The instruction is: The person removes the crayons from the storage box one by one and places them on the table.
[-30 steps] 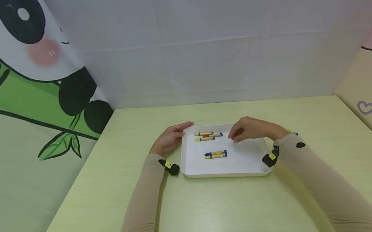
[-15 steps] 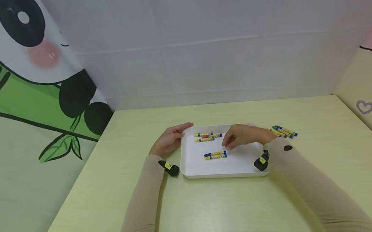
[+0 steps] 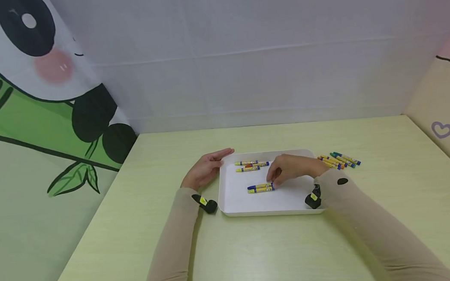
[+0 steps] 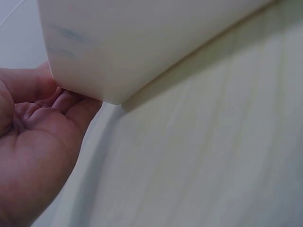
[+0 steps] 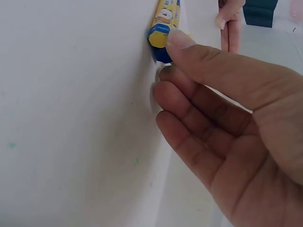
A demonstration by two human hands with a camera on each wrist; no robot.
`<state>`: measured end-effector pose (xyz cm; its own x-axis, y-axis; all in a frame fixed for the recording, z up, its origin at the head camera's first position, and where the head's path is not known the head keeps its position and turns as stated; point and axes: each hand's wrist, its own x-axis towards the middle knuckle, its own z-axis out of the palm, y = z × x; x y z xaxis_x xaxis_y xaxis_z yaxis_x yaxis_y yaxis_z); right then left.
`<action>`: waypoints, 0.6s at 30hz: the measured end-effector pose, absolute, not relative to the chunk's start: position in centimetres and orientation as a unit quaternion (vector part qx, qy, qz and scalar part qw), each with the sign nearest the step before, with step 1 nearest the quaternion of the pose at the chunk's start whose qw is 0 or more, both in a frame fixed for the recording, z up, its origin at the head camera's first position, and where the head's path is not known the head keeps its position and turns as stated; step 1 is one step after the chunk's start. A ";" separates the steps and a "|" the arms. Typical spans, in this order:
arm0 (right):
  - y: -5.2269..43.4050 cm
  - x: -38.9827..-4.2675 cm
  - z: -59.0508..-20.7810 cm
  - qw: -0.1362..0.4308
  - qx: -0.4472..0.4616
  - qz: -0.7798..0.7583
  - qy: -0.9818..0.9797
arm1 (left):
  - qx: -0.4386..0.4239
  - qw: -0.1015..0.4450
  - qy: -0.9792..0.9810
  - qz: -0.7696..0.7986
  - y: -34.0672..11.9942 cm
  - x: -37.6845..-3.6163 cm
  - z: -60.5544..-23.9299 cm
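A white tray point(image 3: 290, 201) lies on the table. My left hand point(image 3: 205, 169) holds its far left corner, thumb at the rim and fingers along the outside; the left wrist view shows the tray's wall point(image 4: 94, 61) against that thumb. Inside the tray, a blue crayon point(image 3: 255, 186) and a yellow crayon point(image 3: 257, 190) lie side by side. My right hand point(image 3: 292, 167) hovers over the tray with its fingertips at their right ends. In the right wrist view, the thumb point(image 5: 203, 59) overlaps the yellow crayon's end point(image 5: 158, 39), with the index finger just below and the other fingers loosely bent.
Two yellow crayons point(image 3: 248, 168) and a red-orange one point(image 3: 261, 164) lie farther back in the tray. Several more crayons point(image 3: 340, 160) are heaped on the table point(image 3: 274, 249) right of the tray. A pale cloth wall point(image 3: 264, 82) stands behind the table.
My right hand has moved left and down over the tray to the ends of the blue and yellow crayons, uncovering the heap on the right. My left hand stays at the tray's corner.
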<state>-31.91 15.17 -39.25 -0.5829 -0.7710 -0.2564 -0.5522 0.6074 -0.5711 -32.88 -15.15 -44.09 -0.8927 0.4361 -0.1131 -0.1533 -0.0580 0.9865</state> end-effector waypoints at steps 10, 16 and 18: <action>15.0 -31.7 -39.1 0.252 -0.386 -0.218 0.860 | 0.077 0.206 0.653 0.725 -14.9 -32.9 -44.0; 14.9 -31.7 -39.1 0.252 -0.391 -0.217 0.858 | 0.076 0.205 0.654 0.725 -14.8 -33.0 -44.0; 14.9 -31.8 -39.2 0.250 -0.394 -0.214 0.858 | 0.074 0.206 0.653 0.725 -14.8 -33.0 -44.0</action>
<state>-31.78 14.95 -39.17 -0.5642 -0.7834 -0.2607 -0.5696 0.5979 -0.5639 -33.01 -14.78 -44.00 -0.9043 0.3954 -0.1611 -0.2013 -0.0620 0.9776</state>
